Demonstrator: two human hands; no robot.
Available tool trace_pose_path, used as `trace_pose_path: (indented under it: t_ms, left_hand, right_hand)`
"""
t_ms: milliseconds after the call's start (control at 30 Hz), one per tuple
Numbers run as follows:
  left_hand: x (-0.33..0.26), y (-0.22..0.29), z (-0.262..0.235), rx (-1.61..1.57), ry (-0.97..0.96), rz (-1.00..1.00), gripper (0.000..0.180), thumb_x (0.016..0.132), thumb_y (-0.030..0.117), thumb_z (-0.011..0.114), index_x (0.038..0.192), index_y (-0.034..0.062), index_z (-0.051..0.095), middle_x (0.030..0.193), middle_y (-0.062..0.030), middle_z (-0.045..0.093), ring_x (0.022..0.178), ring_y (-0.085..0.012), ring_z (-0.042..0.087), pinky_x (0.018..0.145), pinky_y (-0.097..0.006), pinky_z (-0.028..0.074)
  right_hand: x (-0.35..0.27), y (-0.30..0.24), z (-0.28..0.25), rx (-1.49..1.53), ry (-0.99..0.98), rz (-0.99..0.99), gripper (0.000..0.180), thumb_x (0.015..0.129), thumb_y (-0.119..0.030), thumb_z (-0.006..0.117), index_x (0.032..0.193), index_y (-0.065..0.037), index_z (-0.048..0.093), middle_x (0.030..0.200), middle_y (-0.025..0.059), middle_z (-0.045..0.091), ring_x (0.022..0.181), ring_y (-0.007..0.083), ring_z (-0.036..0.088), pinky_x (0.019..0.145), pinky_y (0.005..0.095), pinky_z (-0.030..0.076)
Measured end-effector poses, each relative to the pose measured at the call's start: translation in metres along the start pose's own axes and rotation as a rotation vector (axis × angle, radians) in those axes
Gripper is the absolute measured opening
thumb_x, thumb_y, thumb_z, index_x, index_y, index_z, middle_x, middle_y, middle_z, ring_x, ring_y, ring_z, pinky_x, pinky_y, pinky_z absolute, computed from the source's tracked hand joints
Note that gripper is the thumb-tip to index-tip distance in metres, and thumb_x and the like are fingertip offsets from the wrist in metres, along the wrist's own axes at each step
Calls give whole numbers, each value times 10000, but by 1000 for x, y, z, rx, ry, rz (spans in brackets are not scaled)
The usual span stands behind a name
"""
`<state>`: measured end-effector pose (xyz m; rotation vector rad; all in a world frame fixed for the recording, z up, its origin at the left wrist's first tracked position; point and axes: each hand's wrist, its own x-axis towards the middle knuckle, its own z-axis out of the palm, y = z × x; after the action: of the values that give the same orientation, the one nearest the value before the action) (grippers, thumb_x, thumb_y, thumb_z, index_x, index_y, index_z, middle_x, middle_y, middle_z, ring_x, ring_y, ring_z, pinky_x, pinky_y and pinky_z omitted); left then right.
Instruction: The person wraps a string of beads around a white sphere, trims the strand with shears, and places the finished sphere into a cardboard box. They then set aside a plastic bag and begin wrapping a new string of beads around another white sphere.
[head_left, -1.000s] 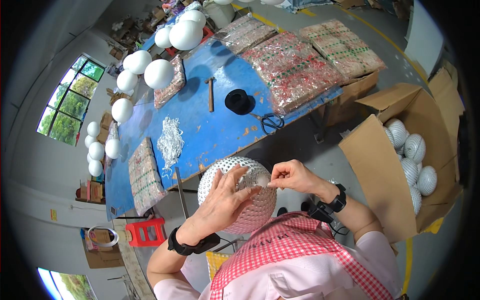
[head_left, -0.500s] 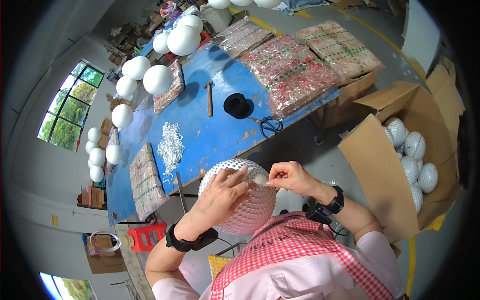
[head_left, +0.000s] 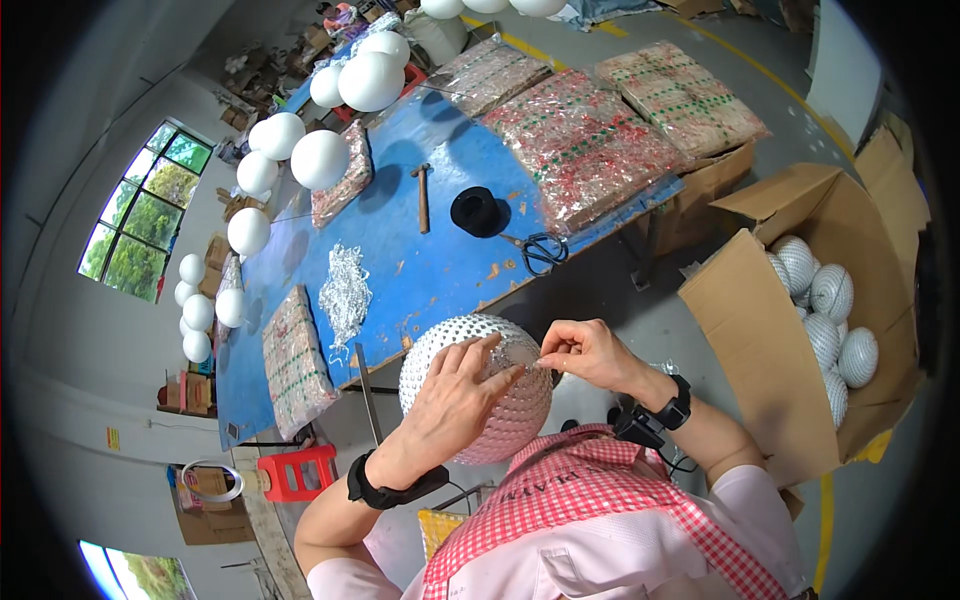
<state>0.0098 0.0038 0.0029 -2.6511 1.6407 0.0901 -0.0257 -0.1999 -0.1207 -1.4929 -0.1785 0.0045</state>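
Note:
A large ball [head_left: 505, 420] covered in rows of silvery studs rests at my lap, in front of the checked apron. Over its upper left side lies my left hand [head_left: 455, 400], fingers bent along the curve and thumb reaching to a smooth pale patch at the top. My right hand [head_left: 585, 355] is closed in a pinch at the ball's right edge, close to the left thumb. Something small and shiny shows at the right fingertips, too small to make out. A glittering strand [head_left: 664, 368] hangs beside the right wrist.
On the blue table [head_left: 420, 290] are a heap of silvery strands [head_left: 345, 295], a hammer [head_left: 422, 200], a black spool [head_left: 475, 212], scissors [head_left: 543, 252] and wrapped packs [head_left: 585, 145]. White balls [head_left: 320, 160] hang left. An open carton [head_left: 760, 350] with silvery balls stands right.
My left hand has shifted slightly right over the ball, its thumb now closer to the right fingertips. The right hand stays pinched at the ball's edge. The whole view has moved slightly.

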Motion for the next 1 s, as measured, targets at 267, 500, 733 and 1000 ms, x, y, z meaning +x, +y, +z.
trace_pose_path:
  t_ms: [267,500,733,1000]
  left_hand:
    - [10,1,-1,-113,-21,29,396,786,155,660,1179,141,615,1175,-157,491,1095,-330,458,943,-416,384]
    - [12,1,2,-88,-12,28,409,775,152,683,1178,160,613,1168,-157,485,1083,-341,460,936,-419,395]
    - [13,-3,-6,-1,-72,28,390,791,183,659,1177,150,616,1227,-137,507,1201,-303,434,991,-422,344]
    - [18,-13,1,-219,-88,-56,417,810,182,656,1220,172,580,1289,-181,464,1180,-344,446,972,-436,375]
  right_hand:
    - [-3,-3,-3,-164,-21,4,77,812,-68,677,799,1,646,651,-30,576,627,13,487,536,186,395]
    - [-4,5,-2,63,-12,6,85,818,-71,675,790,1,639,655,-52,564,613,-4,460,523,176,373]
    - [6,25,-1,80,-28,45,115,808,-101,660,780,2,618,643,-29,576,588,9,473,505,210,380]
    - [8,17,3,273,-112,171,98,831,-79,621,774,-4,593,644,-51,539,593,27,484,516,189,376]
